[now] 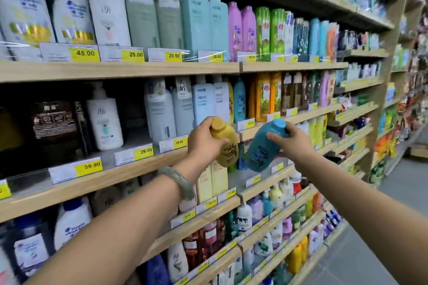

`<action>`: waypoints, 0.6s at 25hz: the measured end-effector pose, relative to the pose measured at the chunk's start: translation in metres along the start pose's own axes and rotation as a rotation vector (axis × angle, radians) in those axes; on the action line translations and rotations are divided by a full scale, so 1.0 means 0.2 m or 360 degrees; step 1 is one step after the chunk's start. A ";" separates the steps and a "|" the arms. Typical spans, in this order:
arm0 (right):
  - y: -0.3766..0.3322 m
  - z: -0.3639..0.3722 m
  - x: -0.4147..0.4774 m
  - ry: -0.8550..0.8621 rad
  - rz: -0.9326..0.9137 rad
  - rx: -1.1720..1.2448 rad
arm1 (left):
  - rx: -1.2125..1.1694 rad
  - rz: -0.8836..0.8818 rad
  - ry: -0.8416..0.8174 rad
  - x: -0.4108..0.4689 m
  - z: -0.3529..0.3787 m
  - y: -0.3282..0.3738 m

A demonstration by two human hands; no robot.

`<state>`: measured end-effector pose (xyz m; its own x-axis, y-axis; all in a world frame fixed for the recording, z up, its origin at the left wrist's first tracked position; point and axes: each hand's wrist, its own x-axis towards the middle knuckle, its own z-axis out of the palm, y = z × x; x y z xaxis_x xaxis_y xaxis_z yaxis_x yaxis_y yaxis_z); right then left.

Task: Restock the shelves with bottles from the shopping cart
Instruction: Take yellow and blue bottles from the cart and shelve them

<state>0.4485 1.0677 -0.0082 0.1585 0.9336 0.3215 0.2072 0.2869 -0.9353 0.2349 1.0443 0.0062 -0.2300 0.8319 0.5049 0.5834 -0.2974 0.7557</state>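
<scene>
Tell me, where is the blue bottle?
The blue bottle is in the right hand, centre of the head view, tilted, beside the yellow bottle in the left hand.

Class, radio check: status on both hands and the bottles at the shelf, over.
Left hand gripping yellow bottle. Right hand gripping blue bottle. Both tilted, off the shelf. Nothing in the way.

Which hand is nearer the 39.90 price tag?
Left. The left hand, holding the yellow bottle, is just right of and above the 39.90 price tag; the right hand, holding the blue bottle, is farther right.
</scene>
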 end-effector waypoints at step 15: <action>0.08 -0.15 1.08 -0.0127 -0.0691 -0.0109 | 0.0140 0.0444 0.0257 0.53 0.56 0.20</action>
<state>0.5145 1.2677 0.0512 -0.0315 0.7440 0.6674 0.3021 0.6436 -0.7032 0.3211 1.1741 0.0430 -0.1683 0.6372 0.7521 0.7046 -0.4558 0.5439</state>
